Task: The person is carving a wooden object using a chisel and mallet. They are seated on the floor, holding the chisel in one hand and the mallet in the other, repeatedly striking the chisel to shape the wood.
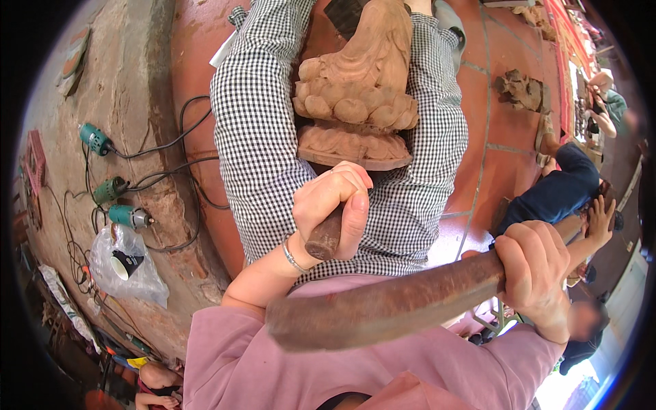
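A carved wooden sculpture (362,75) with rounded, petal-like relief lies between my legs, its flat base toward me. My left hand (335,201) is closed round a dark, round wooden handle (324,237), whose butt end points back at me. The far end of that tool is hidden behind my fingers, close to the sculpture's base. In my right hand (533,266) I grip a thick, brown wooden mallet (383,301) by its narrower end. It is held across in front of my chest, slightly blurred, its heavy end apart from the handle in my left hand.
On the ledge (147,41) at left lie several green power tools (96,139) with black cables, and a clear plastic bag (126,266) with a paper cup (126,265). Another carved wood piece (523,90) rests on the red tiles at right. People (560,181) sit nearby at right.
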Demonstrator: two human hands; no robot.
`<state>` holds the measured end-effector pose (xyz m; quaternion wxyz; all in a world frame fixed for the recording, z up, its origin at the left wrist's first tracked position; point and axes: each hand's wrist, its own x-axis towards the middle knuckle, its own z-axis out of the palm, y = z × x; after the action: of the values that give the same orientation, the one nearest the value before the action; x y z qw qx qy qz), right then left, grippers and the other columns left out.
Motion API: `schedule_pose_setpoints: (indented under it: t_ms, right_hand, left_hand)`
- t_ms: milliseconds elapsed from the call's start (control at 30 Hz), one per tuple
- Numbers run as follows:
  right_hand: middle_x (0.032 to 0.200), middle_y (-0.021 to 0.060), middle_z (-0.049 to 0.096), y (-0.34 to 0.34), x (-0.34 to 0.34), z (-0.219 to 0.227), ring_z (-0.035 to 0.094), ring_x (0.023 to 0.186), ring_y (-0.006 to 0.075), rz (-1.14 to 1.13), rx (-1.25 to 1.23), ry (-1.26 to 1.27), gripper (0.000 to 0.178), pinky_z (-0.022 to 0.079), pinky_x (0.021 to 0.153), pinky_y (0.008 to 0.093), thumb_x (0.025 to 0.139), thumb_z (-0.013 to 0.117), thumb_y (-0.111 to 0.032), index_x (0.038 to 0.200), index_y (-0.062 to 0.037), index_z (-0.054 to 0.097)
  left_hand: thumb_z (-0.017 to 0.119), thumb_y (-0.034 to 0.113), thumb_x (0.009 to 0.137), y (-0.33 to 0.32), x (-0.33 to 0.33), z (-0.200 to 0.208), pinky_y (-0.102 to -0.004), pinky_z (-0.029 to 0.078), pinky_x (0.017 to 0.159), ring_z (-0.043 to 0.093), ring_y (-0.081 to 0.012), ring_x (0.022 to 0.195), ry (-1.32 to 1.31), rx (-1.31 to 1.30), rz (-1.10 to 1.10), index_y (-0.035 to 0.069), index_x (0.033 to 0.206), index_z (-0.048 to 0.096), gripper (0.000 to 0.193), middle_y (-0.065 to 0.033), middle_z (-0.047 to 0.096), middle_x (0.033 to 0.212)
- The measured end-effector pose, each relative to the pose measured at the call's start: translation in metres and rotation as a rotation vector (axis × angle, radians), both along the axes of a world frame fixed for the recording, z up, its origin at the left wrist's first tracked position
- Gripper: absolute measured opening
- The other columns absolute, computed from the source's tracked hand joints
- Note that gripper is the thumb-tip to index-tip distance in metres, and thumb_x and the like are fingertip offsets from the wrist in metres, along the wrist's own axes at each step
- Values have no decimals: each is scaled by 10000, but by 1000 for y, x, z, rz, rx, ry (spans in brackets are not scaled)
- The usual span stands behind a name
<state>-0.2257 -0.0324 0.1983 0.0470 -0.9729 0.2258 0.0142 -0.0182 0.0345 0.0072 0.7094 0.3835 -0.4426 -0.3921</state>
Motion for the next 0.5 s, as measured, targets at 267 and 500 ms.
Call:
schedule_pose_setpoints:
  t_ms: [267, 500]
  right_hand:
    - [719, 89, 564, 0, -15, -17, 575, 578, 212, 48, -60, -51, 387, 481, 492, 318, 604, 727, -182, 922, -12, 586]
    - [693, 65, 561, 6, -29, -39, 567, 559, 185, 36, -30, -167, 374, 495, 489, 304, 575, 717, -187, 893, -32, 596]
  left_hand:
    - [610, 5, 833, 13, -12, -8, -354, 551, 571, 517, -167, 515, -233, -325, -34, 54, 690, 474, 203, -24, 504, 609]
    - [601, 64, 890, 2, -3, -7, -348, 551, 553, 511, -165, 505, -148, -318, -61, 47, 695, 482, 229, -28, 501, 603]
